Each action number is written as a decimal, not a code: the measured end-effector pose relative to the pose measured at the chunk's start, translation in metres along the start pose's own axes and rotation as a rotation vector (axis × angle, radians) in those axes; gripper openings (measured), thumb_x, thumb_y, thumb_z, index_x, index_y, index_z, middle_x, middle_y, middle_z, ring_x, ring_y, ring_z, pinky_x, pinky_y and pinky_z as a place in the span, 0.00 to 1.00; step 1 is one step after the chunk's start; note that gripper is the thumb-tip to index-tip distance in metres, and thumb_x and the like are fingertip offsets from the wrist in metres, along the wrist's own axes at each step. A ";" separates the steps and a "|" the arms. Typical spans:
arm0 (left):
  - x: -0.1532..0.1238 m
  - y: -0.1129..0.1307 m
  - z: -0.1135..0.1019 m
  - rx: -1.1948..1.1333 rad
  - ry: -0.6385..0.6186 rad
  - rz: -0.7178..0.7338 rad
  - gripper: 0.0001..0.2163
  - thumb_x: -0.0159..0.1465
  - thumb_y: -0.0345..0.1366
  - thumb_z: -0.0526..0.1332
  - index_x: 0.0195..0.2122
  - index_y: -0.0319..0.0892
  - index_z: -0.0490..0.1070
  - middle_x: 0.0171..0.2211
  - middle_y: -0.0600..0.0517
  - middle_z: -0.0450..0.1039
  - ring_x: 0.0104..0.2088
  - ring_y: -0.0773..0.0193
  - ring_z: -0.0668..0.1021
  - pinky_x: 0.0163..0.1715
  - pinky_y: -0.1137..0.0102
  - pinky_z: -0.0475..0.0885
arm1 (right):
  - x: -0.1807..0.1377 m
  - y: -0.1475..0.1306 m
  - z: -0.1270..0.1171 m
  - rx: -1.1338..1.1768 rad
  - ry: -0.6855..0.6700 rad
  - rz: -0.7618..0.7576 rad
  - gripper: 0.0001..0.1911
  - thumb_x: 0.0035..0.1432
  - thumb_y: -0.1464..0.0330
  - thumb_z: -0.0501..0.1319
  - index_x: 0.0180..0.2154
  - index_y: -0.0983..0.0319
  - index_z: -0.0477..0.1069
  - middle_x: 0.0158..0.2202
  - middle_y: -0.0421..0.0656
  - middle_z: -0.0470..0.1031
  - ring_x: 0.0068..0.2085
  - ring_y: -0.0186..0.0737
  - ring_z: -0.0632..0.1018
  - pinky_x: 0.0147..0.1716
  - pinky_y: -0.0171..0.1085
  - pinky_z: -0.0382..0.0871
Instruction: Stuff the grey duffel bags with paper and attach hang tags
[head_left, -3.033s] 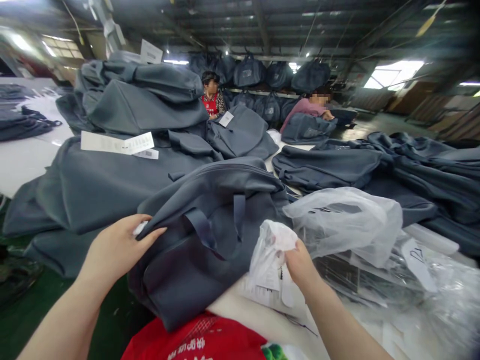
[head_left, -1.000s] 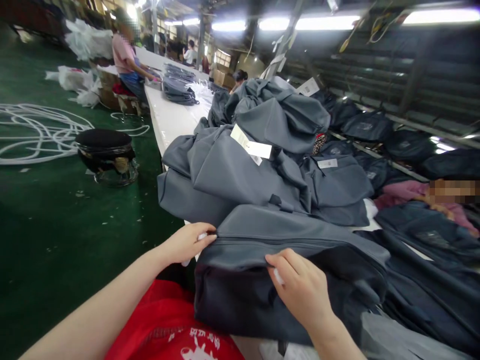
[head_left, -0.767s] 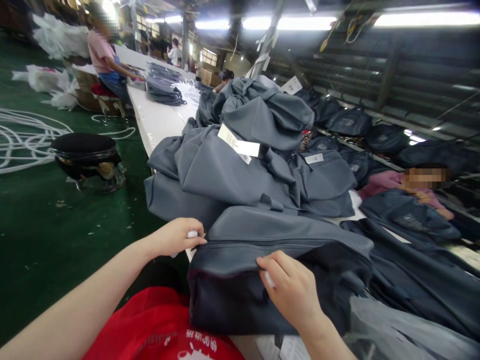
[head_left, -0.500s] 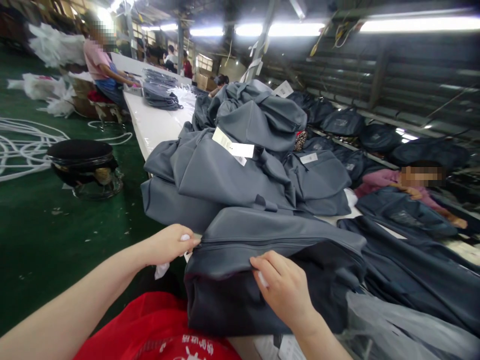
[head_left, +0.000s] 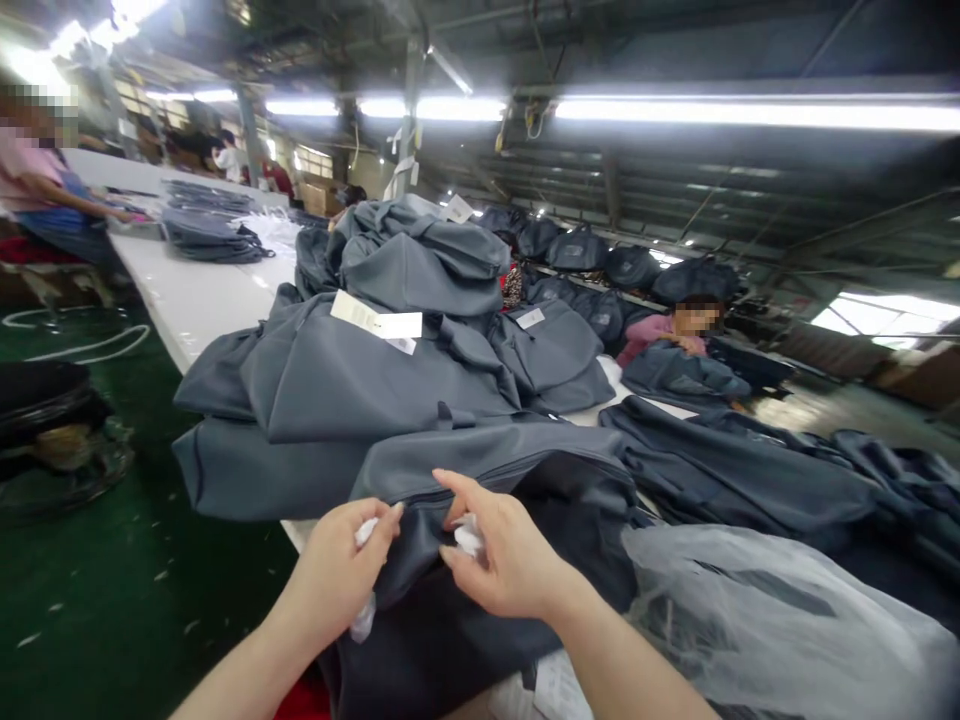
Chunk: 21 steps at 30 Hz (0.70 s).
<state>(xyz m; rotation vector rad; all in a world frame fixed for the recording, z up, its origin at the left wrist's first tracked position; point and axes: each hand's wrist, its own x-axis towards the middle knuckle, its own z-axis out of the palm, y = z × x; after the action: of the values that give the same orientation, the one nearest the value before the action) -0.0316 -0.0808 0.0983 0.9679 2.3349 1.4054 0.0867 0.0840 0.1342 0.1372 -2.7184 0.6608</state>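
A dark grey-blue duffel bag (head_left: 480,450) with a long zip lies before me, its front side dark and sagging. My left hand (head_left: 334,565) is closed at the bag's left end, thumb and forefinger pinching near the end of the zip. White crumpled material (head_left: 364,620) pokes out of that same hand. Over the zip is my right hand (head_left: 510,555), its forefinger stretched out and thumb apart. Its other fingers curl around a white crumpled wad (head_left: 469,537). Whether the right fingertips touch the bag is hard to tell.
Similar grey bags (head_left: 390,370) with white tags are heaped behind on a white table (head_left: 210,305). Clear plastic (head_left: 780,610) lies at right, near more dark bags (head_left: 735,470). A person in pink (head_left: 652,330) handles a bag beyond. A black stool (head_left: 52,420) stands left.
My view has swung right. My right hand has let go of the bag's front flap and moved left, close to my left hand, with its forefinger now extended.
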 end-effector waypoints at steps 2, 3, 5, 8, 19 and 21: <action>-0.001 0.003 -0.004 0.029 -0.008 0.037 0.21 0.66 0.51 0.49 0.24 0.44 0.68 0.19 0.54 0.68 0.23 0.64 0.72 0.22 0.72 0.62 | 0.006 -0.009 -0.003 -0.080 -0.064 -0.034 0.25 0.58 0.66 0.59 0.57 0.58 0.62 0.41 0.42 0.75 0.39 0.39 0.76 0.39 0.36 0.67; -0.001 0.005 -0.006 0.063 -0.011 0.073 0.21 0.66 0.50 0.48 0.24 0.44 0.67 0.20 0.54 0.69 0.24 0.63 0.73 0.24 0.71 0.63 | 0.010 -0.013 -0.002 -0.126 -0.085 -0.045 0.20 0.59 0.63 0.58 0.53 0.57 0.65 0.41 0.42 0.75 0.39 0.40 0.76 0.38 0.35 0.66; -0.004 0.012 -0.010 0.166 0.011 0.157 0.21 0.67 0.49 0.46 0.23 0.44 0.67 0.22 0.52 0.71 0.26 0.61 0.74 0.28 0.69 0.65 | 0.018 -0.019 0.005 -0.182 -0.110 -0.063 0.13 0.61 0.61 0.58 0.46 0.60 0.69 0.38 0.42 0.76 0.39 0.40 0.76 0.36 0.34 0.65; -0.012 0.014 -0.016 0.311 0.059 0.285 0.20 0.67 0.47 0.47 0.23 0.45 0.67 0.25 0.51 0.72 0.28 0.59 0.74 0.31 0.66 0.67 | 0.026 -0.022 0.019 -0.241 -0.106 -0.082 0.07 0.60 0.65 0.58 0.38 0.61 0.68 0.35 0.42 0.76 0.37 0.38 0.76 0.33 0.34 0.64; 0.024 -0.064 -0.016 0.307 0.091 0.057 0.20 0.62 0.54 0.55 0.41 0.44 0.72 0.39 0.48 0.78 0.41 0.52 0.79 0.40 0.64 0.72 | 0.030 -0.024 0.044 -0.398 0.089 -0.077 0.07 0.65 0.72 0.52 0.37 0.60 0.68 0.33 0.40 0.74 0.35 0.35 0.74 0.34 0.33 0.63; 0.029 -0.067 -0.017 0.300 0.112 0.083 0.19 0.63 0.54 0.53 0.31 0.44 0.72 0.31 0.51 0.77 0.36 0.56 0.79 0.37 0.66 0.70 | 0.030 -0.024 0.038 -0.464 0.160 -0.025 0.08 0.65 0.72 0.52 0.36 0.60 0.69 0.32 0.40 0.73 0.32 0.35 0.73 0.32 0.34 0.62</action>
<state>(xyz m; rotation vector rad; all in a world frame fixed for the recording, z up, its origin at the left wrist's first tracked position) -0.0891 -0.0946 0.0531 1.1014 2.6724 1.1859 0.0514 0.0444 0.1229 0.0035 -2.6272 0.0213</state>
